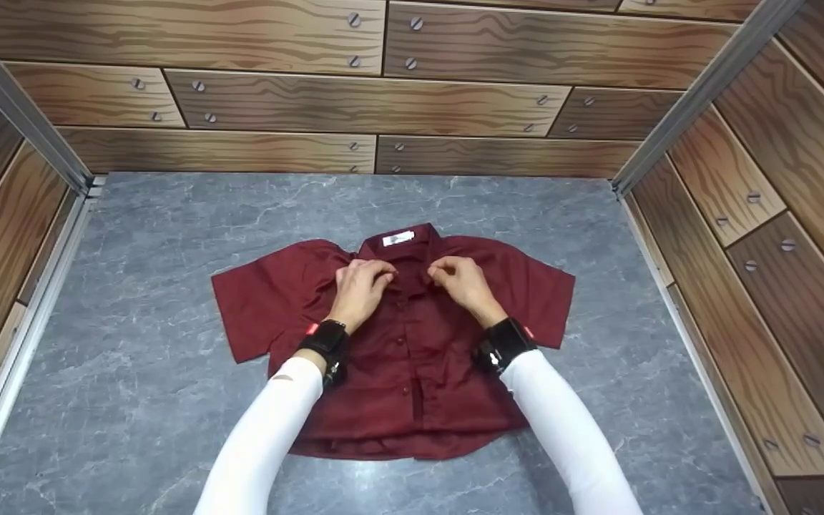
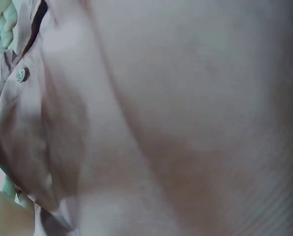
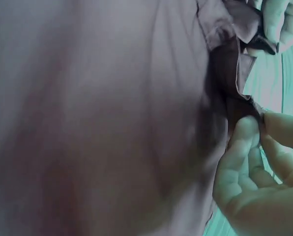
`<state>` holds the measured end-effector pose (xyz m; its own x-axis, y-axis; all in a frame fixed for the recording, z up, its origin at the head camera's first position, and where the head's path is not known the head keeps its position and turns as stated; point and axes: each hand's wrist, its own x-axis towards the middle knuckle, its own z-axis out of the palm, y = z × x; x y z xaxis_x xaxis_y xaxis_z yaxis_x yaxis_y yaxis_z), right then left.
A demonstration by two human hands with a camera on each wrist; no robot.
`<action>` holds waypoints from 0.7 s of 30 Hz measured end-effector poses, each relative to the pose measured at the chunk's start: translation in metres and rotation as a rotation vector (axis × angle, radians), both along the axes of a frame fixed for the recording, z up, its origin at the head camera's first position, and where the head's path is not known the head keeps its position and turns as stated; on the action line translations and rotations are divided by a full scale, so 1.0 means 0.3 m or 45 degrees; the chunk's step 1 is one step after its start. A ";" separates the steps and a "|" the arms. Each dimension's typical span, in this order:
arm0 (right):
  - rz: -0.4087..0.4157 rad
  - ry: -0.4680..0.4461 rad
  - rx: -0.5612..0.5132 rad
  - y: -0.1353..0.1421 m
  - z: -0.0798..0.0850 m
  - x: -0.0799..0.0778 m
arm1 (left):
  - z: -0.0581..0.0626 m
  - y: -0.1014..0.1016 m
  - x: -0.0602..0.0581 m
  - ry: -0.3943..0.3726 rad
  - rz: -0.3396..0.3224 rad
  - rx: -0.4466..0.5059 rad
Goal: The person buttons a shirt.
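Maroon short-sleeved cloth shirt (image 1: pixel 376 365) spread flat, centre.
Left hand (image 1: pixel 363 288) and right hand (image 1: pixel 463 285) each pinch cloth by its collar (image 1: pixel 423 247); grey marble-patterned tabletop (image 1: pixel 133 400) shows past every edge, up to brown wood-print back wall (image 1: pixel 376 104).

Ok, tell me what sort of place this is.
Probably a small walled-in work area: wood-patterned walls stand on three sides, metal bars run along the corners, and a shirt lies spread on a grey, marbled surface.

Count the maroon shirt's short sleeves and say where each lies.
2: one sleeve lies left of the left hand, the other sleeve right of the right hand.
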<state>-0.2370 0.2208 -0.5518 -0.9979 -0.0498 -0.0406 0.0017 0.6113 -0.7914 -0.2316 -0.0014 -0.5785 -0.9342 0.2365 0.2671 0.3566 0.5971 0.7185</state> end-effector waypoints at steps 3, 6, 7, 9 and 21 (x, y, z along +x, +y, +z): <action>0.035 -0.027 -0.057 -0.019 -0.002 0.003 | 0.010 0.007 0.005 -0.013 -0.014 -0.010; 0.075 -0.020 -0.061 -0.037 -0.012 0.006 | 0.007 0.014 0.004 -0.051 -0.015 -0.030; 0.089 -0.013 -0.055 -0.042 -0.014 0.007 | 0.005 0.017 0.002 -0.068 -0.015 -0.035; 0.118 0.002 -0.041 -0.050 -0.020 0.010 | 0.000 0.022 -0.001 -0.105 -0.013 -0.043; 0.181 0.073 0.009 -0.063 -0.027 0.027 | 0.004 0.046 -0.002 -0.157 0.060 -0.110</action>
<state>-0.2289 0.2017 -0.5598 -0.9815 -0.1908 0.0153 -0.1303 0.6074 -0.7836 -0.2321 0.0123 -0.5772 -0.9693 0.2086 0.1301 0.2388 0.6726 0.7005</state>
